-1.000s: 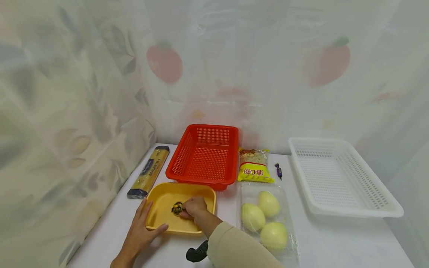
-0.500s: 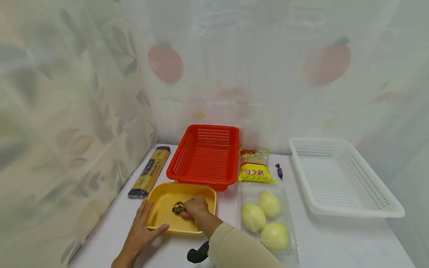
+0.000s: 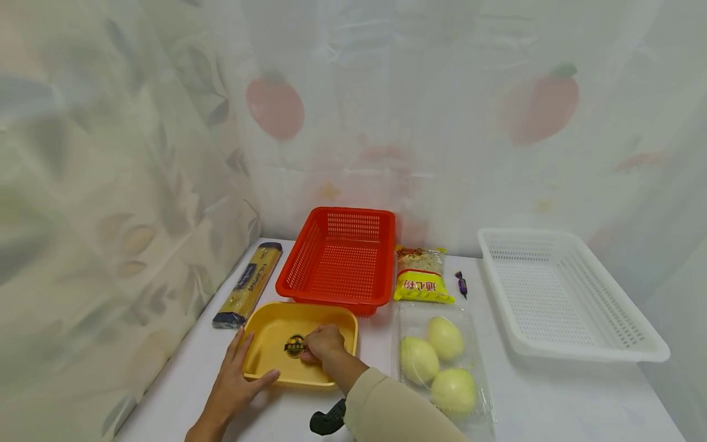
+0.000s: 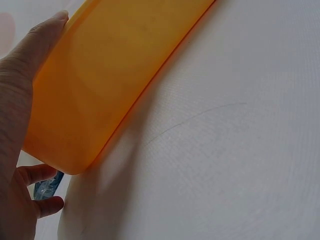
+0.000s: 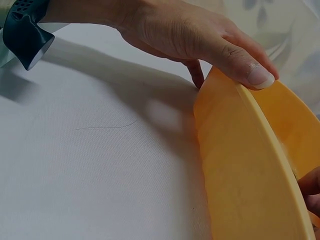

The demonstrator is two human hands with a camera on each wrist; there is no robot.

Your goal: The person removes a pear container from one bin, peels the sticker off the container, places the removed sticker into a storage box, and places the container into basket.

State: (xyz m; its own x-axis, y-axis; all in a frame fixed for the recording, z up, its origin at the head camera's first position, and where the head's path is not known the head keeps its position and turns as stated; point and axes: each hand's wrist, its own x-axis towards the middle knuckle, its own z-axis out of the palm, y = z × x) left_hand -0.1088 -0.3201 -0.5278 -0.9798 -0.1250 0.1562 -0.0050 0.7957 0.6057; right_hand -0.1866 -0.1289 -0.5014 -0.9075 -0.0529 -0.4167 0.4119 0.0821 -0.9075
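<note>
In the head view a yellow plastic basin [image 3: 267,362] lies at the front left, with a round black-and-gold sticker [image 3: 293,347] on its floor. My left hand [image 3: 234,385] rests at the near left corner, its thumb along the front rim and its fingers stretched along the left side. The right wrist view shows that thumb lying over the basin's rim [image 5: 272,145]. Inside the basin my right hand [image 3: 326,344] has its fingers curled and pinches at the sticker's right edge. The fingertips cover part of that edge.
Behind the basin stands a red basket [image 3: 348,264]. A spaghetti pack [image 3: 251,282] lies left. To the right are a bag of pasta [image 3: 422,276], a purple-wrapped candy [image 3: 461,285], a clear box [image 3: 409,319] holding several pale round fruits, and a white basket [image 3: 513,307].
Both hands keep their places at the basin and the sticker. The whole head view has shifted very slightly.
</note>
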